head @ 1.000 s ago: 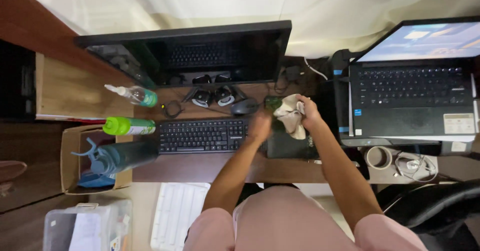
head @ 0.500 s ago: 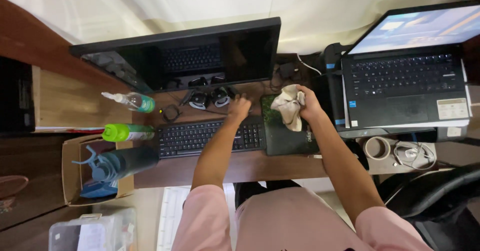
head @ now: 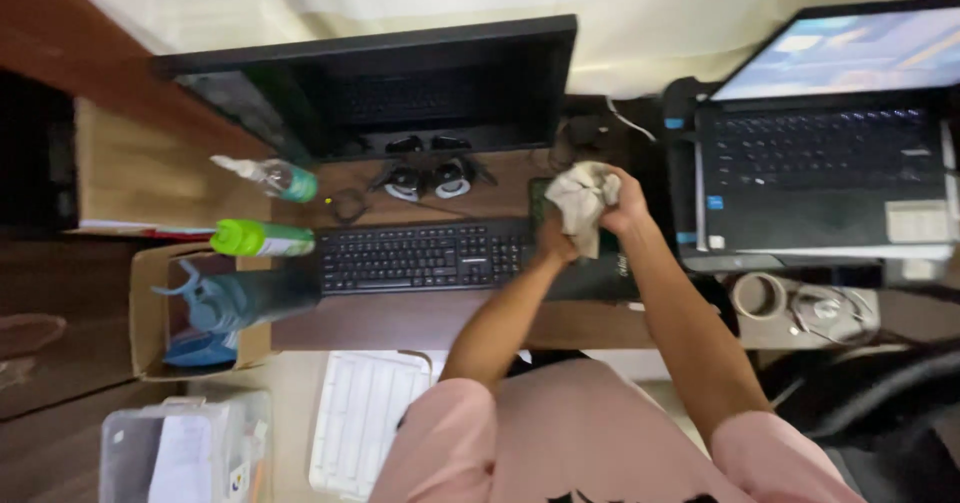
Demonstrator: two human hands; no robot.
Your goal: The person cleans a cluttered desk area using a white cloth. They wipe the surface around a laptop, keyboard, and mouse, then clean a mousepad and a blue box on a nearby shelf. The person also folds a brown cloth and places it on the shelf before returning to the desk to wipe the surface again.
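head view: the crumpled cloth (head: 583, 203) is clenched in the right hand (head: 622, 203) above the dark pad (head: 600, 273) on the bench (head: 400, 318), while the left hand (head: 553, 243), moved rightward since earlier, rests half-hidden beneath it, grip unclear.

Dim, warm light; slight motion blur
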